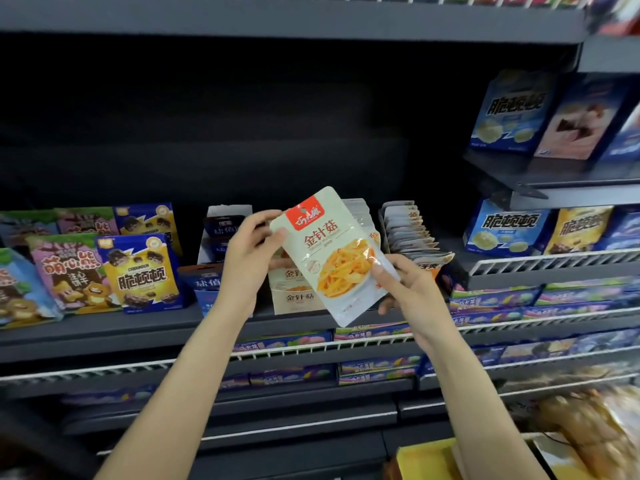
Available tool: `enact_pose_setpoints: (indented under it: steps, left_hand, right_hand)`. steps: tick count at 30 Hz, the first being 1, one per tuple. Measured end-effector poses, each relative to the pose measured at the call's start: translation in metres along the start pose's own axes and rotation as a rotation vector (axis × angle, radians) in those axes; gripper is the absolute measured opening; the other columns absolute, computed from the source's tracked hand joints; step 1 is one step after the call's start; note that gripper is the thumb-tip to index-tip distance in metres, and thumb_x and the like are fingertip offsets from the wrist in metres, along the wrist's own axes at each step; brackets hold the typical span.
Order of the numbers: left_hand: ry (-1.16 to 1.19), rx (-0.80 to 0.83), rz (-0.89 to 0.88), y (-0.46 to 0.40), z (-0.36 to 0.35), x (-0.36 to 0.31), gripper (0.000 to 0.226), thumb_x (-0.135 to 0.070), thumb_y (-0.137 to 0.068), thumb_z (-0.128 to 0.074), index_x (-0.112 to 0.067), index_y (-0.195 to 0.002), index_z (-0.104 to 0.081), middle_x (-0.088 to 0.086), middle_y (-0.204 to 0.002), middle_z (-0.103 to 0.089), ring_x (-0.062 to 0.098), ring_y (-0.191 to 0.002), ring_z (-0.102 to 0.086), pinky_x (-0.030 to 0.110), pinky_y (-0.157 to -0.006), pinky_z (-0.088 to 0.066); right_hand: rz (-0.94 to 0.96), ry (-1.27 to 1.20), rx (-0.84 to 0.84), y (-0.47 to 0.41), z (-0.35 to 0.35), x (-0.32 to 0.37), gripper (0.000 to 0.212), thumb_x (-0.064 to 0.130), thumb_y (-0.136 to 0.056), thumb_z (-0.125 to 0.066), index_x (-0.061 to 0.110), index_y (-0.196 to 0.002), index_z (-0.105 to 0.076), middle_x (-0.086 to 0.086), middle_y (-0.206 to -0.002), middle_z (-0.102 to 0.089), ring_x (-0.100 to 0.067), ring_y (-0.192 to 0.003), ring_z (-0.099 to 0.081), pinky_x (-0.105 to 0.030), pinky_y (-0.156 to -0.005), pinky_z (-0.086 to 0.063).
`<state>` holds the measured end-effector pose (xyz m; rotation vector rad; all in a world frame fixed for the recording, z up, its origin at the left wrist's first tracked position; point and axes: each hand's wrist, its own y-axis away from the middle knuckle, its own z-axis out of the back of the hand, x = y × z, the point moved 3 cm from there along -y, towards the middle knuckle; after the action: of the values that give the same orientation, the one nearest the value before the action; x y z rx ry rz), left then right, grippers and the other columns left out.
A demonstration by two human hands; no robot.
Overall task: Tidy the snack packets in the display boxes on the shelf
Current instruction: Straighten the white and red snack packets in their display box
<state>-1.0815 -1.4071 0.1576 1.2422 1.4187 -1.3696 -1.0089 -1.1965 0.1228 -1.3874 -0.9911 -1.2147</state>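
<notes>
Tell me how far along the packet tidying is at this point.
Midway, it seems. Done: the grey packets in the right display box stand in a neat row. In hand: one enoki mushroom packet, lifted and tilted, left hand pinching its top corner, right hand its lower edge. Left: putting it back in the beige display box behind it, and the leaning blue packets to its left.

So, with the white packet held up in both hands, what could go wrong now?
1. The left hand and right hand pinch only the edges of the white packet; it might slip and fall.
2. The beige display box below looks full, so pushing the packet in could crumple others.
</notes>
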Motion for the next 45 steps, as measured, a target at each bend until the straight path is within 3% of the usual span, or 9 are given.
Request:
enact_pose_setpoints:
  steps: [7, 10, 12, 17, 21, 26, 32, 40, 45]
  left_hand:
    - [-0.137, -0.076, -0.142, 0.003, 0.014, -0.013, 0.022, -0.018, -0.095, -0.056, -0.016, -0.117, -0.059, -0.002, -0.107, -0.066, 0.006, -0.090, -0.066, 0.017, -0.062, -0.053]
    - [0.014, 0.119, 0.011, 0.010, 0.001, -0.021, 0.035, -0.045, -0.087, -0.049, -0.022, -0.110, -0.061, -0.002, -0.098, -0.073, 0.011, -0.085, -0.070, 0.021, -0.061, -0.055]
    - [0.040, 0.207, 0.073, 0.013, -0.005, -0.022, 0.043, -0.052, -0.079, -0.046, -0.025, -0.108, -0.063, -0.005, -0.095, -0.074, 0.012, -0.087, -0.071, 0.023, -0.063, -0.056]
    - [-0.078, 0.205, 0.041, 0.011, 0.000, -0.015, 0.037, -0.006, -0.089, -0.062, -0.031, -0.116, -0.058, -0.002, -0.106, -0.071, 0.009, -0.090, -0.069, 0.020, -0.065, -0.053]
    - [-0.071, 0.271, -0.005, 0.012, 0.001, -0.016, 0.047, 0.002, -0.089, -0.058, -0.034, -0.119, -0.053, -0.002, -0.109, -0.071, 0.014, -0.093, -0.069, 0.022, -0.069, -0.054]
    - [-0.120, 0.306, -0.071, 0.012, -0.003, -0.021, 0.050, -0.001, -0.090, -0.058, -0.041, -0.118, -0.050, 0.001, -0.115, -0.069, 0.013, -0.101, -0.067, 0.027, -0.074, -0.057]
    - [-0.200, 0.292, -0.147, 0.011, -0.008, -0.024, 0.048, -0.002, -0.090, -0.060, -0.039, -0.121, -0.050, -0.003, -0.105, -0.072, 0.008, -0.094, -0.069, 0.019, -0.078, -0.054]
    - [-0.202, 0.206, -0.203, 0.010, -0.013, -0.024, 0.023, -0.020, -0.095, -0.053, -0.031, -0.114, -0.058, -0.005, -0.099, -0.070, 0.006, -0.083, -0.068, 0.017, -0.066, -0.052]
    - [-0.342, 0.134, -0.261, 0.014, -0.002, -0.007, 0.027, -0.022, -0.092, -0.060, -0.034, -0.116, -0.058, -0.014, -0.117, -0.061, -0.002, -0.105, -0.057, 0.018, -0.080, -0.050]
  right_hand:
    - [0.173, 0.106, -0.152, 0.002, 0.009, 0.010, 0.009, 0.016, -0.094, -0.057, 0.022, -0.098, -0.064, 0.007, -0.086, -0.069, -0.005, -0.075, -0.066, -0.020, -0.055, -0.055]
    - [0.540, 0.427, -0.300, 0.010, 0.006, 0.015, 0.015, 0.011, -0.092, -0.062, 0.021, -0.102, -0.067, 0.017, -0.091, -0.070, -0.003, -0.085, -0.067, -0.018, -0.072, -0.055]
    - [0.804, 0.622, -0.371, 0.016, 0.003, 0.012, 0.021, 0.002, -0.087, -0.065, 0.009, -0.107, -0.070, 0.004, -0.105, -0.070, -0.008, -0.100, -0.066, -0.021, -0.089, -0.052]
    - [1.005, 0.774, -0.344, 0.019, 0.003, 0.000, 0.034, -0.011, -0.085, -0.054, 0.006, -0.112, -0.066, -0.008, -0.122, -0.060, -0.026, -0.123, -0.054, -0.038, -0.101, -0.048]
    - [0.953, 0.766, -0.273, 0.016, 0.008, -0.009, 0.035, -0.012, -0.083, -0.058, 0.005, -0.112, -0.068, -0.012, -0.129, -0.056, -0.028, -0.127, -0.050, -0.042, -0.098, -0.049]
    - [0.753, 0.546, -0.246, 0.017, 0.013, -0.011, 0.028, 0.012, -0.089, -0.056, 0.013, -0.115, -0.065, -0.005, -0.126, -0.062, -0.018, -0.125, -0.054, -0.033, -0.105, -0.044]
    - [0.480, 0.214, -0.298, 0.015, 0.017, -0.008, 0.027, 0.021, -0.093, -0.058, 0.044, -0.104, -0.067, 0.019, -0.102, -0.070, -0.008, -0.101, -0.066, -0.019, -0.085, -0.051]
    - [0.336, 0.116, -0.323, 0.017, 0.021, -0.003, 0.010, 0.028, -0.090, -0.051, 0.025, -0.094, -0.060, 0.011, -0.076, -0.068, -0.006, -0.064, -0.062, -0.019, -0.051, -0.051]
    - [0.255, 0.122, -0.239, 0.020, 0.018, -0.004, 0.014, 0.031, -0.088, -0.054, 0.025, -0.097, -0.063, 0.005, -0.077, -0.069, -0.014, -0.064, -0.064, -0.024, -0.049, -0.051]
